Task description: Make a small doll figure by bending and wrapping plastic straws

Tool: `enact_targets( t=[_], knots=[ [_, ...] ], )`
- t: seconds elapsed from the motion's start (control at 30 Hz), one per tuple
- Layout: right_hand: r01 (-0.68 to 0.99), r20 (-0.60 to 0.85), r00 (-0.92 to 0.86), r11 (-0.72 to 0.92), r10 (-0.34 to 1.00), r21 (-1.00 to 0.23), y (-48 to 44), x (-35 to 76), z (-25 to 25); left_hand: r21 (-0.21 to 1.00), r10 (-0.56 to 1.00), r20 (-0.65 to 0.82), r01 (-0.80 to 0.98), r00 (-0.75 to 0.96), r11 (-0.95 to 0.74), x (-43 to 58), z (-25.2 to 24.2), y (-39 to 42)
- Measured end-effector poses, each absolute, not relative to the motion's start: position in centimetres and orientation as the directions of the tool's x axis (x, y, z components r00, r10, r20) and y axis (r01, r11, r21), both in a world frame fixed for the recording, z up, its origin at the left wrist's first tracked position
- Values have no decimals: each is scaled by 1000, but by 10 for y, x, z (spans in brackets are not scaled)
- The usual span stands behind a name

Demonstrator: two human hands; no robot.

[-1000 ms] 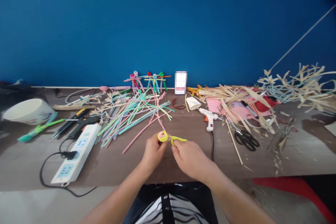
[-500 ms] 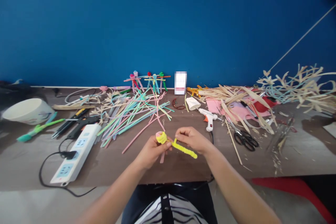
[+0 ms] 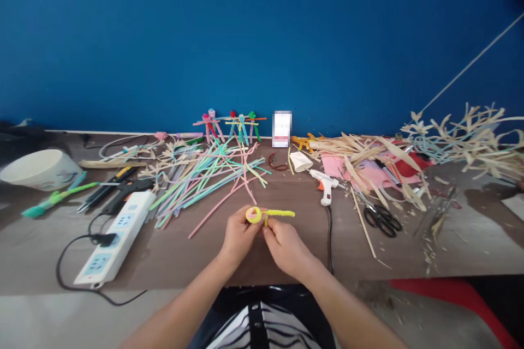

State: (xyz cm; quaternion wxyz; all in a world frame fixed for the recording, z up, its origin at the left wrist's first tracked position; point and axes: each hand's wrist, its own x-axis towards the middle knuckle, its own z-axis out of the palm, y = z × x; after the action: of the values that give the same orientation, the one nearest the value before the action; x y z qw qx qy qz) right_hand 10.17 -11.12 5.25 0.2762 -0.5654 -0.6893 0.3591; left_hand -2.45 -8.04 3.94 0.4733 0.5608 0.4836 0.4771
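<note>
Between my hands is a yellow-and-pink pipe-cleaner figure (image 3: 254, 215) with a coiled round head and a yellow wrapped arm (image 3: 282, 213) pointing right. My left hand (image 3: 237, 233) is closed around it just under the head. My right hand (image 3: 282, 241) pinches a short yellow pipe-cleaner end (image 3: 266, 221) close beside the left fingers. What lies beneath the fingers is hidden. Beyond them lies a loose pile of pastel pipe cleaners (image 3: 204, 180), and several finished pipe-cleaner figures (image 3: 241, 128) lean on the blue wall.
On the left are a power strip (image 3: 118, 240), a black glue gun (image 3: 126, 196) and a white bowl (image 3: 41, 170). To the right lie a white glue gun (image 3: 326, 185) with its cord, black-handled scissors (image 3: 383, 219), a thin stick (image 3: 363, 223) and dried strips (image 3: 368, 152). A blurred-out white card (image 3: 282, 128) stands at the wall.
My right hand has moved down and left, from above the yellow arm to below it. The arm has swung from slanting downward to nearly level.
</note>
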Motion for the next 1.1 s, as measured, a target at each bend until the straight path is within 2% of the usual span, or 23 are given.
enact_targets(
  t=[0.1,0.23,0.33,0.4,0.47,0.53,0.6,0.63,0.73,0.83,0.93,1.1],
  knots=[
    [770,-25,-244,178,969,-613,-111,109,71,979,988,118,157,103,-133,-27,40,-79],
    [856,50,-270,263,962,-444,-109,116,90,966,976,138,192,170,-171,-31,44,-77],
    [874,78,-266,274,961,-401,-106,121,99,963,956,116,205,268,-174,-35,51,-76],
    [839,97,-278,291,956,-460,-101,126,102,981,930,52,158,364,-117,-37,55,-76],
    [746,74,-296,279,952,-605,-93,130,102,997,886,-13,79,464,-26,-39,59,-76],
    [571,-8,-342,200,940,-796,-84,133,99,997,855,-69,-2,514,82,-39,60,-78],
    [333,-108,-401,34,910,-942,-76,133,92,977,858,-126,-89,498,196,-37,59,-80],
    [203,-148,-424,-66,894,-977,-73,132,87,958,866,-151,-144,477,247,-35,57,-81],
    [-130,-240,-413,-317,879,-939,-71,125,71,881,891,-211,-316,401,351,-29,51,-83],
    [-337,-260,-343,-377,903,-863,-76,115,54,812,909,-261,-436,324,389,-22,45,-83],
    [-454,-265,-255,-357,930,-817,-81,106,40,792,926,-270,-486,265,370,-14,40,-84],
    [-536,-296,-159,-334,942,-776,-85,100,31,801,952,-243,-515,186,305,-6,36,-85]
  ],
)
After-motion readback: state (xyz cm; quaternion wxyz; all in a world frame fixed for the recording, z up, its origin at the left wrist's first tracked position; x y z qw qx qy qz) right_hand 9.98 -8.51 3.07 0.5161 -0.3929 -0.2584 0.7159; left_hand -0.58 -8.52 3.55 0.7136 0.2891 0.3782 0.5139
